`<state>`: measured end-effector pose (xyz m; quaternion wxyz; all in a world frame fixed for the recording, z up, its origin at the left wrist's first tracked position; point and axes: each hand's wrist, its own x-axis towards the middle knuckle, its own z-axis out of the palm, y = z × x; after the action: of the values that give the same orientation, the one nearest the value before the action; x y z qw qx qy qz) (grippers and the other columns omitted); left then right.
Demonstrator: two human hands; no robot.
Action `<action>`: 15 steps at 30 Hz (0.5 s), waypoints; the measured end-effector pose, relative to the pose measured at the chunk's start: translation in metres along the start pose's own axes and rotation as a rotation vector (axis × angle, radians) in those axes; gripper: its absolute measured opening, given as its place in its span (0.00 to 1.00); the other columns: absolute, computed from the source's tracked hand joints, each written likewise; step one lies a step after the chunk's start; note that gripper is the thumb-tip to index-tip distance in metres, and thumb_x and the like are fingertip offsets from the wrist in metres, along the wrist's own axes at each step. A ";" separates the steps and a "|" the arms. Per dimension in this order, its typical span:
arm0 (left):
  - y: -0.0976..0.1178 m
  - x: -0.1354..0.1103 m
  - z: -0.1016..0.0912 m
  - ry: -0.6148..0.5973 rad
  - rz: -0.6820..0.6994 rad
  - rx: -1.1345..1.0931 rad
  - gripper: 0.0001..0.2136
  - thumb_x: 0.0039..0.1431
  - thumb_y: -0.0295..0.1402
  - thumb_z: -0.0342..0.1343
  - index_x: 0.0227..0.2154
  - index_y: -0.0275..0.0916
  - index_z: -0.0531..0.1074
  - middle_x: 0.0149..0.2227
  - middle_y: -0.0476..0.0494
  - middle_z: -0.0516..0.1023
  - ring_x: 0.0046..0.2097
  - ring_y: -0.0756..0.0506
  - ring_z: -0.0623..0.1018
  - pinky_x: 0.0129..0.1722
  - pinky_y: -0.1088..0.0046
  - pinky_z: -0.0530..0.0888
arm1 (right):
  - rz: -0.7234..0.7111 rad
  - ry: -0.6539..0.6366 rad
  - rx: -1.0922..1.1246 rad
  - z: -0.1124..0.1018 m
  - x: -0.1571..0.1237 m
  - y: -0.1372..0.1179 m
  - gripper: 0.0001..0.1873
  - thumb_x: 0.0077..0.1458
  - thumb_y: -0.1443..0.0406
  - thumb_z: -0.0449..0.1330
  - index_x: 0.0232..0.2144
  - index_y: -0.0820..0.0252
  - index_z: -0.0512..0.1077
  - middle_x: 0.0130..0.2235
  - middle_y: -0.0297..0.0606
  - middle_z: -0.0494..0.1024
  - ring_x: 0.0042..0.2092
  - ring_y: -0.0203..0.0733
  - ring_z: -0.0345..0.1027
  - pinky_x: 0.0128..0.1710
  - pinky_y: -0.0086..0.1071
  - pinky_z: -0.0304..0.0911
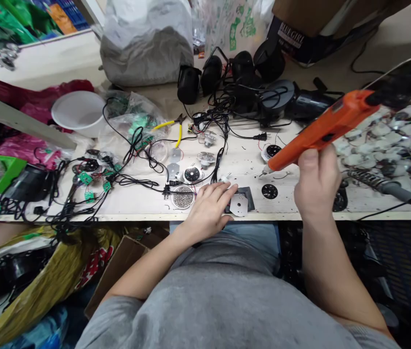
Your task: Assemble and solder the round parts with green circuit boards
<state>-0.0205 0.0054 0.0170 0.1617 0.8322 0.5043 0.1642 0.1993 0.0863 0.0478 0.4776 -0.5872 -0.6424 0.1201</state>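
My right hand [316, 182] is wrapped round an orange electric screwdriver [321, 128], its tip pointing down and left over the bench. Below that tip lies a black disc with holes [270, 191]; a white part with a black disc [271, 152] is just beyond. My left hand [210, 203] has its fingers stretched out. Those fingertips reach the edge of a dark grey square block [249, 198], on which a pale flat plate [239, 205] lies. To the left of this hand is a round dish of small metal pieces [183, 197]. Whatever is under the palm is hidden.
Yellow-handled cutters [179, 134] lie among tangled black cords [223, 116]. Black lamp-like housings [212, 75] stand at the back. A white bowl [77, 111] and green circuit boards [85, 178] are to the left. Many white parts [383, 140] are heaped at right.
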 end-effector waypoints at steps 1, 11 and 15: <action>0.000 -0.003 0.001 0.002 -0.025 0.028 0.35 0.59 0.35 0.64 0.67 0.36 0.58 0.65 0.34 0.68 0.64 0.34 0.66 0.61 0.53 0.65 | -0.014 0.037 -0.106 -0.004 -0.008 -0.001 0.32 0.64 0.43 0.50 0.53 0.63 0.69 0.44 0.50 0.78 0.45 0.50 0.75 0.42 0.42 0.70; -0.010 -0.006 0.014 0.147 -0.074 0.143 0.28 0.62 0.38 0.61 0.63 0.34 0.65 0.52 0.36 0.78 0.52 0.36 0.71 0.50 0.56 0.66 | -0.086 -0.374 -0.435 0.024 -0.100 -0.027 0.32 0.63 0.40 0.52 0.47 0.61 0.72 0.24 0.39 0.75 0.25 0.46 0.70 0.23 0.34 0.52; -0.020 -0.005 0.017 0.184 -0.048 0.126 0.20 0.63 0.40 0.60 0.54 0.34 0.71 0.44 0.38 0.79 0.48 0.37 0.71 0.49 0.57 0.66 | -0.024 -0.354 -0.333 0.028 -0.101 -0.022 0.26 0.66 0.44 0.51 0.47 0.60 0.71 0.31 0.41 0.75 0.29 0.46 0.70 0.26 0.36 0.60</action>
<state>-0.0311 0.0075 -0.0076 0.0661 0.8097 0.5462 0.2041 0.1493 0.0035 0.0010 0.2554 -0.6199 -0.7341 0.1079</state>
